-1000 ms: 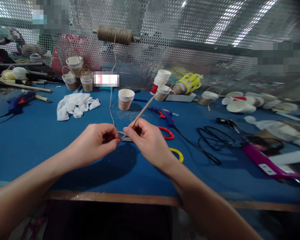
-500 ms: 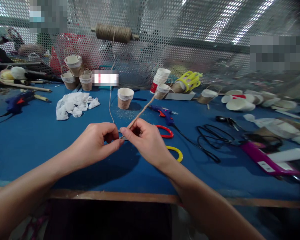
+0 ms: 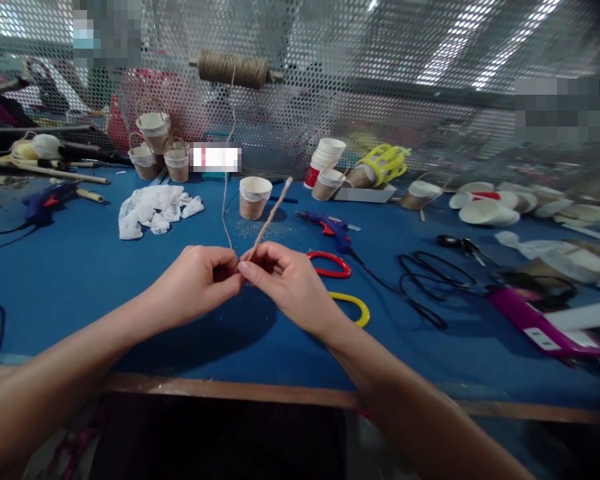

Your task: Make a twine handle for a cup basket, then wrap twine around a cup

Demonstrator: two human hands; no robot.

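My left hand [image 3: 205, 280] and my right hand [image 3: 283, 280] meet above the blue table, both with fingers pinched on twine [image 3: 269, 220]. A short, twisted length of it sticks up and to the right from my right fingers. From the roll of twine [image 3: 233, 69] a thin strand [image 3: 225, 200] hangs down to my left fingertips. How the strands join between my fingers is hidden. Just beyond my hands stands a twine-wrapped paper cup [image 3: 254, 198] with a white rim. Scissors with a red handle [image 3: 333, 265] and a yellow handle [image 3: 363, 312] lie partly behind my right hand.
A blue glue gun [image 3: 333, 230] with a black cable lies right of centre. White cloth scraps [image 3: 153, 207] are on the left, near another glue gun [image 3: 45, 202]. Handled cups [image 3: 155, 130] are stacked at the back. A purple power strip [image 3: 530, 323] sits at right.
The free twine end has become shorter and stands steeper above my right hand. Both hands remain close together. The whole view has shifted slightly.
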